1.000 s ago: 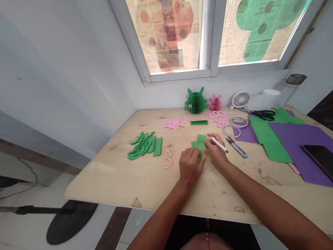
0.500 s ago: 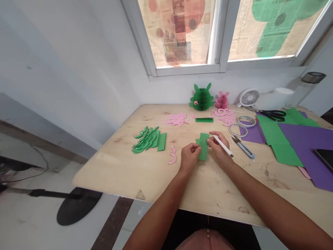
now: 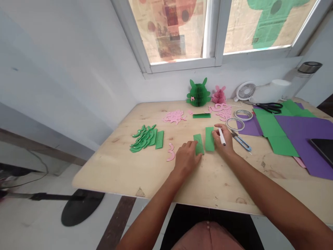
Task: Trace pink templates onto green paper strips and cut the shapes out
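A small green paper rectangle (image 3: 198,143) lies on the table with my left hand (image 3: 186,156) on it, fingers and thumb curled round its left side and lower edge. Beside it, slightly to the right, is a second green paper rectangle (image 3: 209,140). My right hand (image 3: 225,141) touches that one's right edge with its fingertips. The same hand is closed on a white pen (image 3: 221,136), whose dark end points down toward me. Left of my left hand lie curved pink paper cut-outs (image 3: 171,152).
Green cut-outs (image 3: 144,139) lie left, a pink heap (image 3: 174,117) behind. Tape rolls (image 3: 235,124), a utility knife (image 3: 241,141) and black scissors (image 3: 267,107) are at right, near purple sheets (image 3: 304,135). A green paper figure (image 3: 198,94) and small fan (image 3: 246,91) stand at the wall.
The two green rectangles, overlapped before, are now apart side by side. My right hand has moved right with the pen and one rectangle; my left hand has lowered over the other.
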Tool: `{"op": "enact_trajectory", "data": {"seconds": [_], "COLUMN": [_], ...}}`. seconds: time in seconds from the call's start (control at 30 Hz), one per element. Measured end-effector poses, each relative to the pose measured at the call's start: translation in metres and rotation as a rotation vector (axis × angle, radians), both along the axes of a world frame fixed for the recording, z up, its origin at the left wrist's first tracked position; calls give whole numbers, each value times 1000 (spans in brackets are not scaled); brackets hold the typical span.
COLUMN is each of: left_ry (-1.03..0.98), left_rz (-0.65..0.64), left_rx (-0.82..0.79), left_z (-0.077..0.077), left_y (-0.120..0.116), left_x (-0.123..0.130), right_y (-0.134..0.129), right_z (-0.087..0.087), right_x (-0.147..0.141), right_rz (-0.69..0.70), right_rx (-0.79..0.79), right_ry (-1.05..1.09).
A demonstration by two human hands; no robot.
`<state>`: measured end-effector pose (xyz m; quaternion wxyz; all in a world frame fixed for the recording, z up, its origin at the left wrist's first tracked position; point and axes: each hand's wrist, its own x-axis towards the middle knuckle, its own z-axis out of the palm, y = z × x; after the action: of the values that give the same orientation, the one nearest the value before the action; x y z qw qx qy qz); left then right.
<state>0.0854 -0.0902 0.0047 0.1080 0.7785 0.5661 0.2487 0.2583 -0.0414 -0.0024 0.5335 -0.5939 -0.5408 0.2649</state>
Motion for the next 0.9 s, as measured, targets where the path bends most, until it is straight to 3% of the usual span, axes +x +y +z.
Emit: {"op": "enact_trajectory", "data": {"seconds": [0.23,0.47,0.9], "left_ry": [323,466,283], "left_rz": [-140,-220,7], "left_rx": [117,199,252], "left_z": [-6,-7,-18], "left_y": [1,0,6], "left_x": [5,-5,-16], "right_y": [4,5,8], "right_z": [-4,-12,-18], "right_x": [0,-4,-5], "right_rz": [-18,0,19], "right_rx": [-62,-77,-61], "right_ry": [-85,-127,-58]}}
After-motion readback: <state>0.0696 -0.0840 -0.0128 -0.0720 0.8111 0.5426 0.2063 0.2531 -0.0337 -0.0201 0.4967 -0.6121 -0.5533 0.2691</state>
